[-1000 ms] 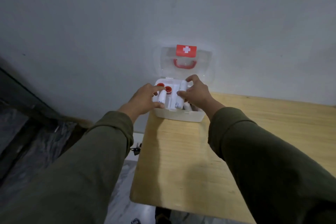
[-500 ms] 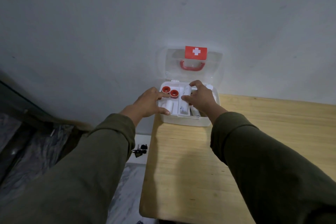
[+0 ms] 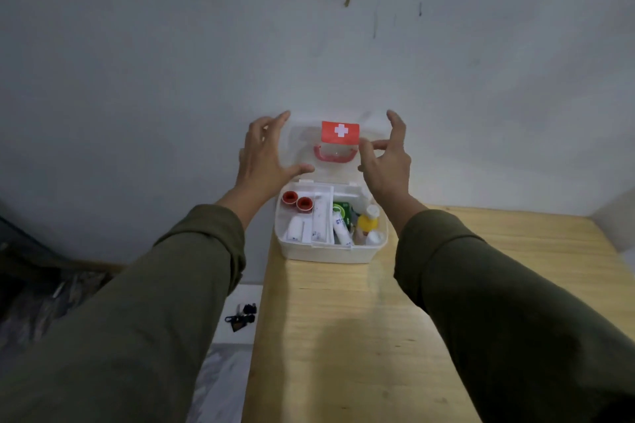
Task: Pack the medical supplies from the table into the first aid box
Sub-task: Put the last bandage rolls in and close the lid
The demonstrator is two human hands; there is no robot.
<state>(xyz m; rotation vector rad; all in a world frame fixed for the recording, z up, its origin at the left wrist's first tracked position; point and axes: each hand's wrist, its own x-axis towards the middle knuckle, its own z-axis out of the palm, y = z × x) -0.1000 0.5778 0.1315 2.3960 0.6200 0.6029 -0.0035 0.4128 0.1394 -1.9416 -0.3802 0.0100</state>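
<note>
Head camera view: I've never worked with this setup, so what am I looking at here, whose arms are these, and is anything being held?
There is no machine here. A person wears one wide-angle camera on the head, looking forward and down, so the two arms in green sleeves are the person's own.

A white first aid box sits at the far end of a wooden table, against the wall. Its clear lid, with a red cross sticker and red handle, stands open. Inside are two red-capped items, white rolls, a green packet and a yellow bottle.

The left hand and right hand are spread open on either side of the lid. Neither holds anything; whether they touch the lid cannot be told. No supplies show on the visible tabletop outside the box. A small dark item lies on the floor.
</note>
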